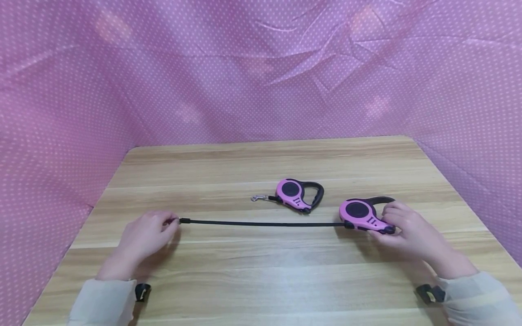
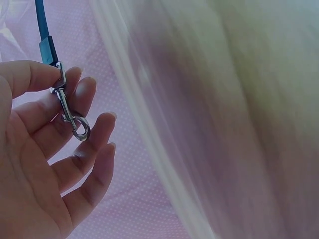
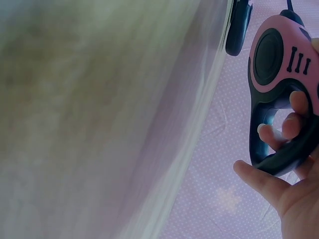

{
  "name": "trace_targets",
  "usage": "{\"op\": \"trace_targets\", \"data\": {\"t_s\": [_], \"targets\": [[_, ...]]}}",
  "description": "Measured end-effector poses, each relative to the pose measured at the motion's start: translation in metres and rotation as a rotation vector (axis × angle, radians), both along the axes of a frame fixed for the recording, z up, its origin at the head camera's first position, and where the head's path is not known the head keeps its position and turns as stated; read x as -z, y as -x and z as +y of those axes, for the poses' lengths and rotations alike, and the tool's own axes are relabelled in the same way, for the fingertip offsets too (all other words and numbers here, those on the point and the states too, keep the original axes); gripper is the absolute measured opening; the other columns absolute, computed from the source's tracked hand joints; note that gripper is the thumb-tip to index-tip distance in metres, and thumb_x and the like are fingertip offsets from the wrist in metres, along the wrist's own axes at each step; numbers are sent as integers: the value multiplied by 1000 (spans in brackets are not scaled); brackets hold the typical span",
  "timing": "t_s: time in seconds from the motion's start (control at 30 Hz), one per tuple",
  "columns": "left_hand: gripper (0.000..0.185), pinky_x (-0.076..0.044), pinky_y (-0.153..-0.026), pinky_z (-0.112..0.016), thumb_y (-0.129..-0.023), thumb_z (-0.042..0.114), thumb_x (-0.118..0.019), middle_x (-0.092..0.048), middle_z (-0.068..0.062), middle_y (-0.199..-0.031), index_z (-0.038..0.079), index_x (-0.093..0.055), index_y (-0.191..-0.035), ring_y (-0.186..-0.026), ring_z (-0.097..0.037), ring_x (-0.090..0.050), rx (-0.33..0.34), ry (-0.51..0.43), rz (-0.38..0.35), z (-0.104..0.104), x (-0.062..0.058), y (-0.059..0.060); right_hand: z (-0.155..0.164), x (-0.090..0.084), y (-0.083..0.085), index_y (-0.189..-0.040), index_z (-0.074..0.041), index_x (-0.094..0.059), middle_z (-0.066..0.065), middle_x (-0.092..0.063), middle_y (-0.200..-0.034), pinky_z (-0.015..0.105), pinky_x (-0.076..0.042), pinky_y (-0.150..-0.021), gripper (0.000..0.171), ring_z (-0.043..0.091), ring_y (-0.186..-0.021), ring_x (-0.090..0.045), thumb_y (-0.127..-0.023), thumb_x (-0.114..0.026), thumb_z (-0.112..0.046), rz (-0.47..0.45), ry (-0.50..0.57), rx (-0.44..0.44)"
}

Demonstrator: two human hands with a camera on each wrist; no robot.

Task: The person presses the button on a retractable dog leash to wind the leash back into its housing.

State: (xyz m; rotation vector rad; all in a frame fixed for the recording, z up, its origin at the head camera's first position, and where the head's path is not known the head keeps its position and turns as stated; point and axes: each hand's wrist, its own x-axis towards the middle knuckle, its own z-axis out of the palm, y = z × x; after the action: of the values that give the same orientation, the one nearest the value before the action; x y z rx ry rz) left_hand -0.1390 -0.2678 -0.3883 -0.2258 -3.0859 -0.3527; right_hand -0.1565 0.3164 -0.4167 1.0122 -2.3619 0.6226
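Observation:
My left hand (image 1: 147,233) pinches the silver snap hook (image 2: 80,130) at the strap's end between thumb and index finger, the other fingers loosely bent below it in the left wrist view. From there a black strap (image 1: 261,224) runs nearly straight across to a pink and black retractable dog leash (image 1: 355,211) on the right. My right hand (image 1: 416,235) grips that leash by its looped black handle (image 3: 257,129), with fingers through the loop. A second, matching leash (image 1: 290,189) lies behind the strap, its own metal hook (image 1: 258,198) pointing left.
Both hands work over a light wood-grain table (image 1: 261,280). Pink dotted cloth (image 1: 261,90) hangs behind and along both sides of it. Black bands (image 1: 142,292) show at the wrists beside pale sleeves.

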Motion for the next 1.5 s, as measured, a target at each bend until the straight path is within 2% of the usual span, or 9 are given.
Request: {"op": "trace_targets", "data": {"t_s": [0.23,0.6,1.03,1.5], "targets": [[29,-54,-75,-57,-97,29,-54,-72,-14,-110,12,-71,-114,-101,-37,-67,9,1,6,2,0,0,-3,0,1,-70,-23,-57,-8,-57,-83,18,-40,-69,28,7,-81,-46,-73,-83,-32,3,3,-19],[27,-53,-77,-57,-97,28,-54,-73,-13,-108,12,-71,-111,-99,-37,-67,26,-4,22,5,0,-1,-7,0,-1,-71,-23,-57,-9,-56,-84,18,-39,-68,29,6,-81,-45,-67,-85,-27,-3,-8,-19],[26,-54,-76,-55,-97,29,-54,-73,-10,-107,15,-72,-109,-101,-34,-67,25,-10,10,10,2,1,-8,2,2,-71,-22,-57,-9,-56,-82,20,-40,-68,30,8,-80,-46,-78,-80,-39,22,6,-52],[28,-54,-76,-56,-97,30,-53,-72,-11,-109,14,-72,-110,-102,-34,-66,32,1,-2,15,-1,2,-11,1,3,-70,-18,-58,-4,-60,-81,23,-42,-72,34,12,-81,-49,-83,-75,-45,64,-5,-74]]}}
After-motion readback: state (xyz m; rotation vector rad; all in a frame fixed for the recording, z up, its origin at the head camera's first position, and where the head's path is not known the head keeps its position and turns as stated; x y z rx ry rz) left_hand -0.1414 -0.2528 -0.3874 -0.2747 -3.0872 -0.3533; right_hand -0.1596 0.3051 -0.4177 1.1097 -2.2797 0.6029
